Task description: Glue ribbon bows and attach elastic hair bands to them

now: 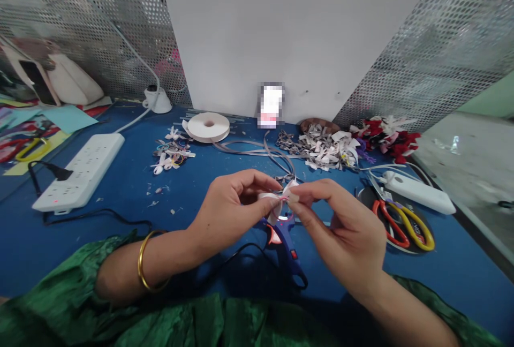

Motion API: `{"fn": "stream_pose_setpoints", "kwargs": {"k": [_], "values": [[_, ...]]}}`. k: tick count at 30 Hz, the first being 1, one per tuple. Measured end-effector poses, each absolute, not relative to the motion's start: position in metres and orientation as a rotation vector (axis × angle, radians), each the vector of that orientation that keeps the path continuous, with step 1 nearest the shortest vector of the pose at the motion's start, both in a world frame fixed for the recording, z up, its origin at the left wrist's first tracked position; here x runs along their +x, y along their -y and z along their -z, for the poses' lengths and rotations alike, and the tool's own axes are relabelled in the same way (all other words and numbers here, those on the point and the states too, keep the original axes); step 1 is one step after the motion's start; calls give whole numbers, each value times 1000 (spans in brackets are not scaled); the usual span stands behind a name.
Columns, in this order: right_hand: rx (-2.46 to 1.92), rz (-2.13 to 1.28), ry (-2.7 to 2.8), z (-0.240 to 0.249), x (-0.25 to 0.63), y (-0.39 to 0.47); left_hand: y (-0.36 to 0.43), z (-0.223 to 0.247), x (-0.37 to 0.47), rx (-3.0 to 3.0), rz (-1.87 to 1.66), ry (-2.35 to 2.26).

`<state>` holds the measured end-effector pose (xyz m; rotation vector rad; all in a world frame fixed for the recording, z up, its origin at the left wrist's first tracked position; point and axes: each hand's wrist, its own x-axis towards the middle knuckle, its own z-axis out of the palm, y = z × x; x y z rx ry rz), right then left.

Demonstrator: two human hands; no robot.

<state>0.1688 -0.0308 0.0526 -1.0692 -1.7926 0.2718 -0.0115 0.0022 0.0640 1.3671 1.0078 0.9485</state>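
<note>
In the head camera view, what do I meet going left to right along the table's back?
Light blue paper, small white corded object, white ribbon spool, pixelated bright screen, pale ribbon heap, red ribbon heap.

Counted items: hands numbered 2, 1 left hand [231, 205] and 1 right hand [343, 229], with 1 bow [277, 200] between them. There were 1 glue gun [287, 237], 1 ribbon spool [209, 126], 1 bangle [141, 264] and 1 upright panel [297, 31]. Power strips numbered 2: 1 left [82, 167], 1 right [420, 191]. Heaps of small pieces numbered 3: 1 left [172, 151], 1 right [329, 146], 1 farther right [387, 138]. Overlap left their individual pieces uncountable.
</note>
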Motion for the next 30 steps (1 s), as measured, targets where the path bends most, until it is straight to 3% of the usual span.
{"fn": "stream_pose_setpoints", "kwargs": {"k": [30], "values": [[-1071, -66, 1939, -53, 168, 28, -2, -63, -11, 1397, -947, -1005]]}}
